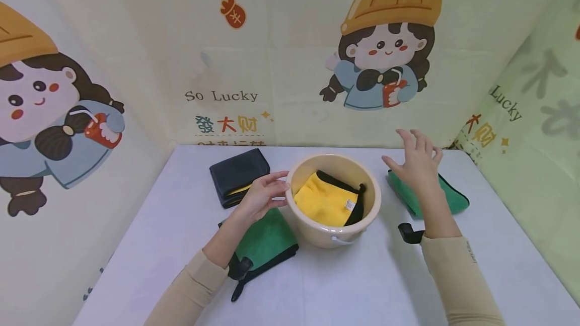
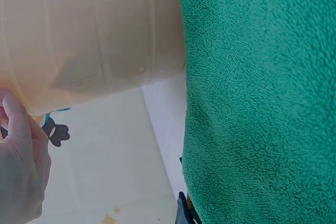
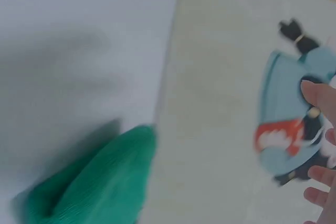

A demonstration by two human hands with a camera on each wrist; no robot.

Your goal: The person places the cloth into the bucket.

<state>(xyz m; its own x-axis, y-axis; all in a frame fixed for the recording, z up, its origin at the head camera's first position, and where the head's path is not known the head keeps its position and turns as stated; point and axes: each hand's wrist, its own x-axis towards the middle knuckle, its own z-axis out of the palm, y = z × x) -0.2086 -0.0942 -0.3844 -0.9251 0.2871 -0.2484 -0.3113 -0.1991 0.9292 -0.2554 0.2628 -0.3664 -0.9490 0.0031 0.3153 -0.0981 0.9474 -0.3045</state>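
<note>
A cream bucket [image 1: 317, 233] with a white handle stands in the middle of the table, a folded yellow cloth [image 1: 323, 200] with black trim inside it. My left hand [image 1: 263, 196] touches the left side of the bucket at its rim, fingers loosely extended; in the left wrist view it shows at the bucket's edge. Below that hand lies a green cloth [image 1: 267, 240] with a black border and loop. To the right, my right hand [image 1: 419, 162] is raised over a folded green cloth [image 1: 453, 199], its fingers spread with nothing between them.
A dark folded cloth [image 1: 239, 169] with a yellow layer lies at the back left of the white table [image 1: 340, 286]. Behind the table rises a backdrop [image 1: 290, 64] printed with cartoon figures and lettering. Each wrist carries a black camera mount [image 1: 410, 234].
</note>
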